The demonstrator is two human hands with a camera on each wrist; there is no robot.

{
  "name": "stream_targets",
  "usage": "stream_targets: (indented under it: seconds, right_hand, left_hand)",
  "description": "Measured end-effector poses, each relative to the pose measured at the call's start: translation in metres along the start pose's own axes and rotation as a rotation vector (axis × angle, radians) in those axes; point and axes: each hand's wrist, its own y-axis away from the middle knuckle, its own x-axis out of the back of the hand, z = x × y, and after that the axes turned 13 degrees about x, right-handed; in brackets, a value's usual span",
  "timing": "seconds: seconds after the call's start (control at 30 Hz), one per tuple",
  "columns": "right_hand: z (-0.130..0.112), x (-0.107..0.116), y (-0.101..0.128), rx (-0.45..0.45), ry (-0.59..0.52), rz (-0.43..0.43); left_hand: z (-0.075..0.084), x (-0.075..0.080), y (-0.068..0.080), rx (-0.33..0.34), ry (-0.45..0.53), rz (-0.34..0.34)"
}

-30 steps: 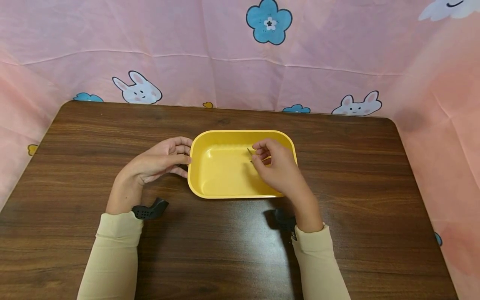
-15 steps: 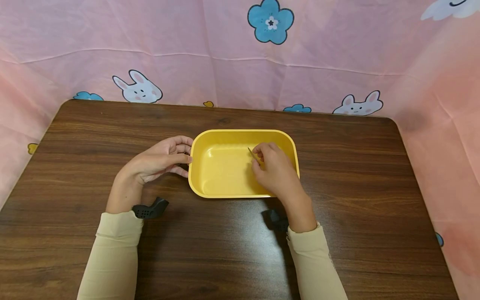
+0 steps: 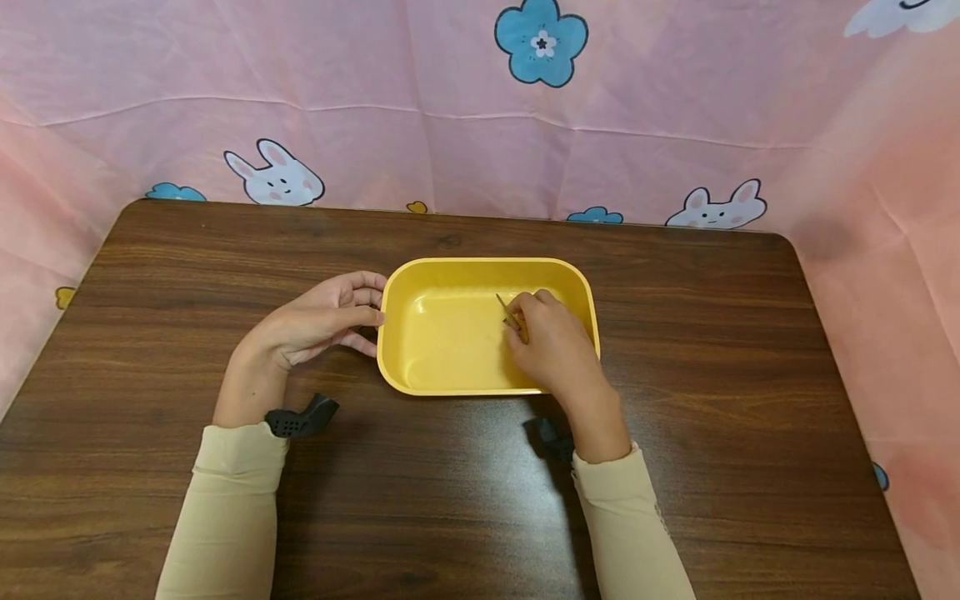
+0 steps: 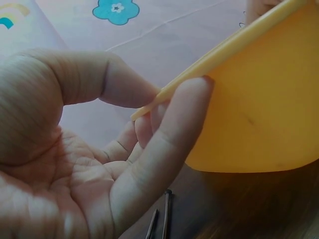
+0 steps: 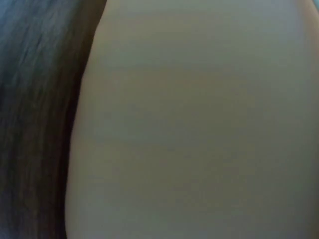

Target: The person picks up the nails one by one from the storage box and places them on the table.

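Box (image 3: 450, 346), yellow and open-topped, stands on the table (image 3: 420, 500), its long axis running left to right. Left hand (image 3: 318, 321) pinches the rim at the left end between thumb and fingers. Right hand (image 3: 558, 342) is over the right half of the box, fingers curled, gripping a thin tool (image 3: 507, 312); its type cannot be determined. Exposed tip points to the far left; long axis slants diagonally. Contact with the box floor cannot be confirmed.

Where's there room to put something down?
Bare table lies right of the yellow tray, behind it to the pink cloth, and between the sleeves. The tray's left floor looks bare too. Crowded: its left end, gripped by the left hand, and right half, under the right hand holding something thin.
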Motion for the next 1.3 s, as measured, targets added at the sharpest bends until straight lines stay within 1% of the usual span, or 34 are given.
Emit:
stream_targets:
  seconds: [0.13,0.6,0.83,1.07,1.3]
  right_hand:
    - [-0.0002,-0.0018,0.0001,0.015,0.023,-0.006]
    - [0.0005,-0.002,-0.0015,0.004,0.028,0.008]
    - [0.0015,-0.0034,-0.0021,0.006,0.02,0.006]
    - [0.0008,-0.004,-0.0012,0.038,0.033,0.025]
    - [0.0003,-0.0028,-0.0014,0.014,0.051,0.013]
  left_hand:
    - [-0.0009,0.0001,0.0014,0.001,-0.002,0.004]
    - [0.0011,-0.0007,-0.0006,-0.006,-0.004,-0.002]
    - [0.0004,-0.0012,0.0012,-0.004,-0.013,0.01]
    - [-0.0004,-0.0008,0.0021,-0.007,-0.016,0.013]
    - [-0.0006,-0.0002,0.0013,-0.014,-0.018,0.008]
